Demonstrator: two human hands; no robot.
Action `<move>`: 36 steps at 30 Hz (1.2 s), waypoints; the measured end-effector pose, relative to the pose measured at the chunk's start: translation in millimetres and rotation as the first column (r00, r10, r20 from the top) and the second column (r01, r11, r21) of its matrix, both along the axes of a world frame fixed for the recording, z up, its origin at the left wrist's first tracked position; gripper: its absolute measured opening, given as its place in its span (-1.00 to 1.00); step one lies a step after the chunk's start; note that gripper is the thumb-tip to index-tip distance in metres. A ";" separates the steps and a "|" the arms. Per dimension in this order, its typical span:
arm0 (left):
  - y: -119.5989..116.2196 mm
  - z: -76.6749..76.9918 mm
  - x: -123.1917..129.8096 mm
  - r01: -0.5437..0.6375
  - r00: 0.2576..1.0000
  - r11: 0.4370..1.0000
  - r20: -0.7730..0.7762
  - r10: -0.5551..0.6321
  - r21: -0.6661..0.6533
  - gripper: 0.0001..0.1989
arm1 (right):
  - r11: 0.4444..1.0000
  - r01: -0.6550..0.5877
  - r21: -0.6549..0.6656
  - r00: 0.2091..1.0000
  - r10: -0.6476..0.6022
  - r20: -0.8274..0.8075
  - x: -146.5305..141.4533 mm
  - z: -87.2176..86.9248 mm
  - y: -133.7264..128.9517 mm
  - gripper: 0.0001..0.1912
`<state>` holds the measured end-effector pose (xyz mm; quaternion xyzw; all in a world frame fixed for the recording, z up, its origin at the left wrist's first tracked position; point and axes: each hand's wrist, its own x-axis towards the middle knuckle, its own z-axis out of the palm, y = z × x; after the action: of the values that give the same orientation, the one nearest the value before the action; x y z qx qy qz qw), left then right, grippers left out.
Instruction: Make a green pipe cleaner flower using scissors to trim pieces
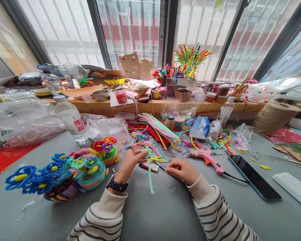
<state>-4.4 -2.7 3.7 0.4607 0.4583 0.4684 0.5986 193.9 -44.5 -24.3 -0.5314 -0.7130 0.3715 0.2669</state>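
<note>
My left hand (131, 163) pinches a light green pipe-cleaner piece (149, 174), looped at the top with one long stem hanging down. To its right, my right hand (182, 170) rests low over the grey table with its fingers curled, close to metal scissors or a similar tool (163, 164); whether it grips anything is hidden. A small white and black tube (152, 166) lies behind the green stem. Left of my left hand stand pipe-cleaner flowers, blue (42, 174) and multicoloured (91, 162), on coiled colourful bases.
A pink glue gun (208, 157) and a black phone (253, 177) lie to the right. Bundled pipe cleaners (160, 129) and plastic bags are behind the hands. Bottles, jars and a twine spool (276, 117) stand farther back.
</note>
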 end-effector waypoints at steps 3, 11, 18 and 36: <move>2.1 -4.1 0.9 -0.003 0.999 0.998 -0.035 0.000 -0.059 -0.51 | 0.968 0.188 0.165 0.848 -0.245 0.470 15.2 5.7 12.7 -0.84; 1.1 -5.2 3.0 -0.021 0.998 0.996 -0.053 0.017 -0.084 -0.46 | 0.980 0.177 0.092 0.644 -0.186 0.742 -1.7 7.2 28.2 -0.72; -1.0 -6.5 5.1 -0.031 0.999 0.999 -0.034 0.030 -0.035 -0.50 | 0.985 0.167 0.033 0.612 -0.130 0.780 3.5 10.0 18.1 -0.76; 13.7 0.8 53.9 -0.157 0.972 0.977 0.195 0.127 0.143 -0.56 | 0.963 0.071 0.261 0.997 -0.060 -0.047 -15.9 -13.2 14.8 -0.44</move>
<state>49.5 10.9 4.5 0.4270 0.3940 0.5857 0.5651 178.0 -29.7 -37.5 -0.5074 -0.7327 0.2748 0.3608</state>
